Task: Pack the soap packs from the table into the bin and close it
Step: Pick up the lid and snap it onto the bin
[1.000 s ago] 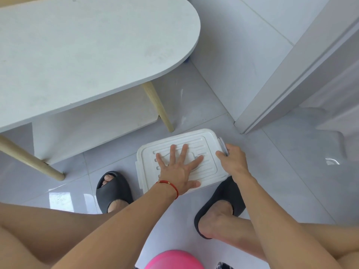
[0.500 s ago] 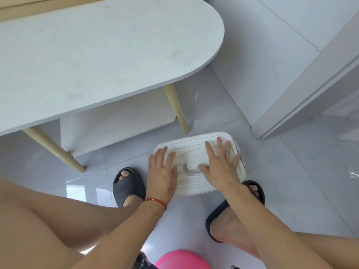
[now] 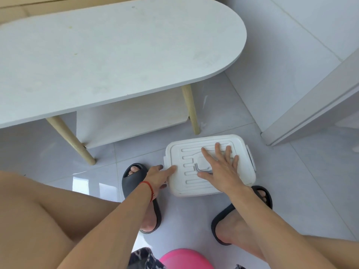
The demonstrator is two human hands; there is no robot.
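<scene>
White ribbed plastic bin [image 3: 209, 166], lid on, sits on grey floor tiles before the pale oval desk [image 3: 108, 59]. Right hand [image 3: 219, 167] flat, fingers spread, pressing lid. Left hand [image 3: 157, 176] open at left rim, gripping nothing. Step: closing. Next likely: snap left latch.

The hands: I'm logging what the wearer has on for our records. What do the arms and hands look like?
Both arms are bare, with no sleeves and no gloves. The left hand has a thin red string bracelet around its wrist. The right hand wears nothing: no ring, watch or band shows. No markings show on either arm.
</scene>
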